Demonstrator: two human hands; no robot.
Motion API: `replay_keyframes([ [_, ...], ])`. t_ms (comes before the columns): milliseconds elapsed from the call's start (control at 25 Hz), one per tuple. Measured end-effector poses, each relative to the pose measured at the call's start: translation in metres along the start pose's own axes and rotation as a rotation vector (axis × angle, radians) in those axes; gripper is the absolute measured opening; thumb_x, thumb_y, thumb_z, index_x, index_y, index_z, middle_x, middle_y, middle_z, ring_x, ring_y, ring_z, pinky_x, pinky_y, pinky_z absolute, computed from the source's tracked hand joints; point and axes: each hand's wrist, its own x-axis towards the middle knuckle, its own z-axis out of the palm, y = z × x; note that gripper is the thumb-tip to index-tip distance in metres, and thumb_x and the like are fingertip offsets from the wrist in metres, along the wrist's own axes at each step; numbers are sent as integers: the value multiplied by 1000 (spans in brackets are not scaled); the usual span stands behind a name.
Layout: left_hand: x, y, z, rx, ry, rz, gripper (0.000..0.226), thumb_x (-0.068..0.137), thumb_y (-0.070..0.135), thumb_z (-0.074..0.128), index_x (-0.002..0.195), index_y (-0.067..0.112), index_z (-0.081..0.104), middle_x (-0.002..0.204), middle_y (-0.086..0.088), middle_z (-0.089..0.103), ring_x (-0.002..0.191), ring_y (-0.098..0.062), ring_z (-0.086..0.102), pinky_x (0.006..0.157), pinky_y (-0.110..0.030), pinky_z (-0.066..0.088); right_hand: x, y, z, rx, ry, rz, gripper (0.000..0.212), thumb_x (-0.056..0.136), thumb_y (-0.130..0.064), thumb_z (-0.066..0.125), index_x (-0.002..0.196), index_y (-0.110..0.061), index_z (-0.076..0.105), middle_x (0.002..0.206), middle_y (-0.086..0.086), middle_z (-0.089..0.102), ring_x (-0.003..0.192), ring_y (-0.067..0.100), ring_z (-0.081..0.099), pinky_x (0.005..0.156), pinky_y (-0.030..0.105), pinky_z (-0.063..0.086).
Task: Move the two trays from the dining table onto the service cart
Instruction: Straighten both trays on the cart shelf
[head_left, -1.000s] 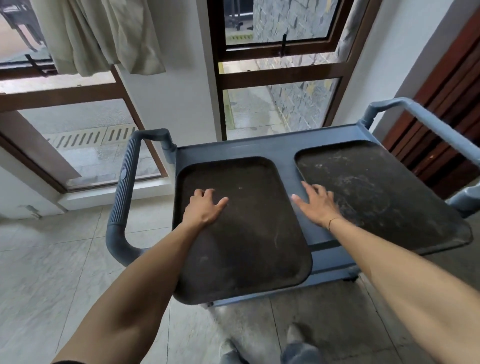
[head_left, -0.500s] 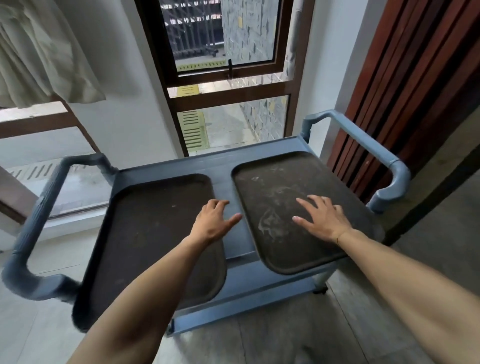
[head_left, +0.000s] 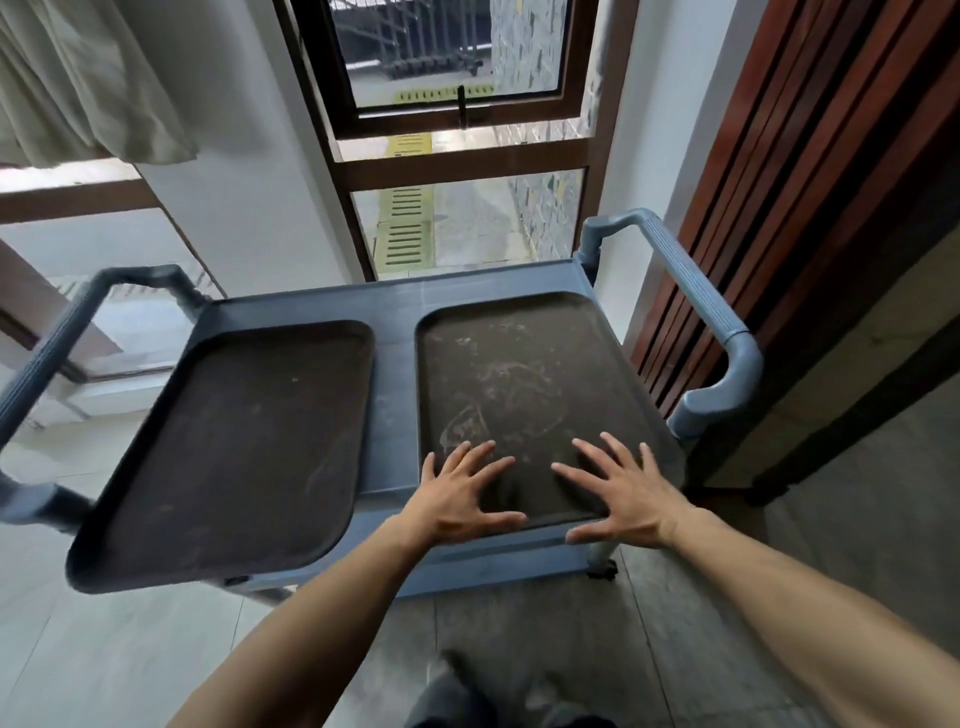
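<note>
Both hands, left (head_left: 457, 499) and right (head_left: 626, 491), lie flat, grip released, on the right tray (head_left: 524, 384): stiff, light, slick; take its rims.

The blue-grey service cart (head_left: 395, 306) stands on the tiled floor (head_left: 104, 649), its top bearing two dark trays, left tray (head_left: 234, 447) and right tray (head_left: 519, 384), side by side.

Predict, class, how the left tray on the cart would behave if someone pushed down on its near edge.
The left tray juts past the cart top's near edge, so it would probably tip. It looks flat and rigid, so it would likely pivot rather than bend. Nothing holds it: both the left hand and the right hand are spread over the right tray.
</note>
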Motion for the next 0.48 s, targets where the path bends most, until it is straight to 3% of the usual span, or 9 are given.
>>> replay_keyframes([
  [160, -1, 3, 11, 147, -80, 36, 107, 60, 96, 38, 150, 56, -5, 166, 8, -12, 151, -28, -16, 112, -69, -13, 3, 0, 6, -66, 5, -13, 96, 68, -91, 37, 143, -60, -15, 164, -6, -15, 147, 35, -18, 106, 75, -7],
  [280, 2, 1, 13, 258, -99, 81, 104, 68, 86, 48, 145, 59, -17, 165, 5, -18, 149, -36, -18, 109, -74, -11, 8, 2, 6, -56, 9, -8, 89, 79, -75, 47, 141, -63, -17, 164, -8, -16, 148, 35, -17, 105, 77, -5],
  [480, 10, -4, 10, 256, -60, 107, 81, 79, 83, 34, 139, 67, -18, 166, 7, -16, 149, -39, -17, 108, -74, -11, 16, 7, 2, -40, 0, -23, 85, 75, -83, 33, 140, -63, -18, 163, -8, -17, 147, 36, -18, 102, 80, -4],
])
